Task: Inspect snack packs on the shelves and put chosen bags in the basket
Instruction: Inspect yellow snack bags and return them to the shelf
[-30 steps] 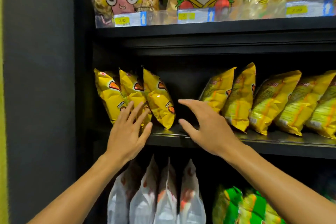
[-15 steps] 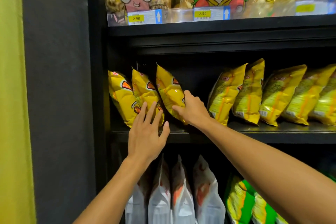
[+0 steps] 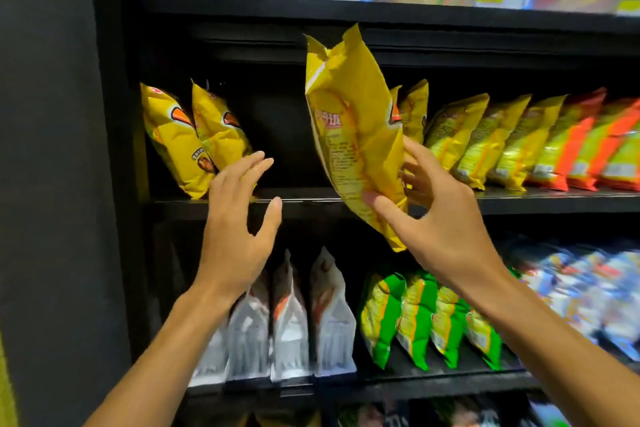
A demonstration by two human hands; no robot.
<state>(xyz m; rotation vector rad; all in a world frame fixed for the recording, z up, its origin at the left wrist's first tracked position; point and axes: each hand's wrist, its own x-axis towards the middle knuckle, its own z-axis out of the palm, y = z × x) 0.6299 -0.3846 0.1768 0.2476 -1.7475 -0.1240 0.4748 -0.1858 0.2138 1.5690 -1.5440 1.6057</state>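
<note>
right hand [image 3: 440,218] pinching lower end of crinkled yellow foil snack bag [image 3: 353,128], thumb in front, fingers behind; bag lifted, upright, before black metal shelf [image 3: 519,199]. left hand [image 3: 235,229] with fingers spread, holding nothing, near two yellow bags [image 3: 194,139] leaning on same shelf.

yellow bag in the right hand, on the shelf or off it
Off. The yellow bag is lifted clear of the shelf, pinched near its bottom by the right hand.
</note>
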